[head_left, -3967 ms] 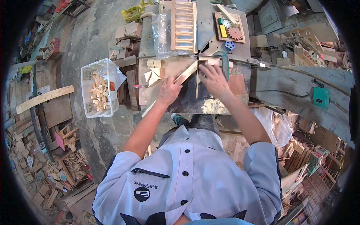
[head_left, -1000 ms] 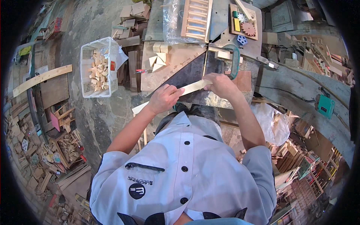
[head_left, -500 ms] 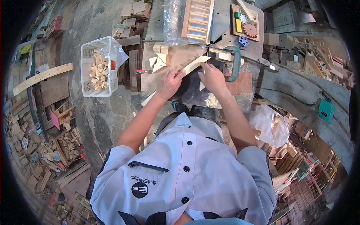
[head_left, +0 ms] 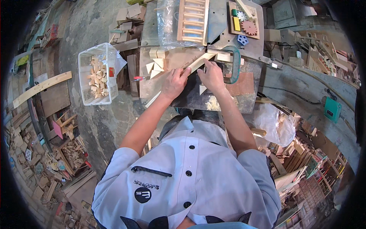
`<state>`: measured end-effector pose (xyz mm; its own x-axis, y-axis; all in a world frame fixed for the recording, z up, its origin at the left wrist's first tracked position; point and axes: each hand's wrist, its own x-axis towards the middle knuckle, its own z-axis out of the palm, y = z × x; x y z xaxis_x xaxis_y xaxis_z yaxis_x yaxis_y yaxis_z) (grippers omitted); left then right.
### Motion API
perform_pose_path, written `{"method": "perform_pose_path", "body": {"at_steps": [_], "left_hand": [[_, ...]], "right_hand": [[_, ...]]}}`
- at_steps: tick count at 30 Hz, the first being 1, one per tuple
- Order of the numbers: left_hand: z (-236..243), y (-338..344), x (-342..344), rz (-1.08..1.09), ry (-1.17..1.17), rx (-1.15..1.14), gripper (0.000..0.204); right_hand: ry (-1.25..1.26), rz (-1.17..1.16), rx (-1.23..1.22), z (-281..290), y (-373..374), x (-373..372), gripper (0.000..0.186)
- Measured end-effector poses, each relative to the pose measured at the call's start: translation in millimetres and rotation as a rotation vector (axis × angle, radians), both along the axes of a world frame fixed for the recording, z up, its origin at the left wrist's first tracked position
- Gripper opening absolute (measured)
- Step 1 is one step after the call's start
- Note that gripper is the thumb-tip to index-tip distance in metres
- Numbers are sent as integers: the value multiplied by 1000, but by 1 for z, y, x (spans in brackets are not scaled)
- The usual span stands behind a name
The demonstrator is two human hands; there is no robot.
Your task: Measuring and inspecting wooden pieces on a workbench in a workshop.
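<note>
My left hand (head_left: 176, 82) has its fingers closed round a long pale wooden strip (head_left: 196, 63) lying diagonally across the work table (head_left: 244, 105). My right hand (head_left: 209, 76) has its fingers curled against the strip near its far end. Just below those fingers lies a small pale offcut (head_left: 202, 90). A green clamp (head_left: 235, 65) sits at the right beside short wood blocks (head_left: 223, 57). Cut triangles and blocks (head_left: 155, 66) are grouped at the left, near a red-handled tool (head_left: 138, 78).
A white crate of wood pieces (head_left: 98, 78) stands left of the table. A wooden rack (head_left: 192, 21), plastic film (head_left: 167, 26) and toy board with gears (head_left: 249, 26) occupy the far side. A green box (head_left: 331, 108) is mounted at right. Scrap wood (head_left: 49, 179) is piled lower left.
Since one second ago, both hands and the strip have moved away from my body, and the strip now slants more steeply toward the clamp. The small offcut has come into sight.
</note>
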<state>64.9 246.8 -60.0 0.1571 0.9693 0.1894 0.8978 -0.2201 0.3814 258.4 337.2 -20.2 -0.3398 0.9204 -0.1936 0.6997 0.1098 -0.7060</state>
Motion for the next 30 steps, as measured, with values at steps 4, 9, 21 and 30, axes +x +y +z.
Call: {"method": "perform_pose_path", "body": {"at_steps": [4, 9, 21, 30], "left_hand": [[0, 9, 5, -11, 33, 110, 50], [-5, 8, 7, -3, 122, 59, 52], [5, 8, 6, -7, 66, -31, 56], [11, 10, 6, -14, 68, -102, 56]], "right_hand": [[14, -12, 14, -5, -1, 3, 44], [75, -54, 102, -17, -9, 4, 52], [482, -378, -313, -17, -18, -6, 61], [676, -507, -460, -18, -17, -7, 68]]}}
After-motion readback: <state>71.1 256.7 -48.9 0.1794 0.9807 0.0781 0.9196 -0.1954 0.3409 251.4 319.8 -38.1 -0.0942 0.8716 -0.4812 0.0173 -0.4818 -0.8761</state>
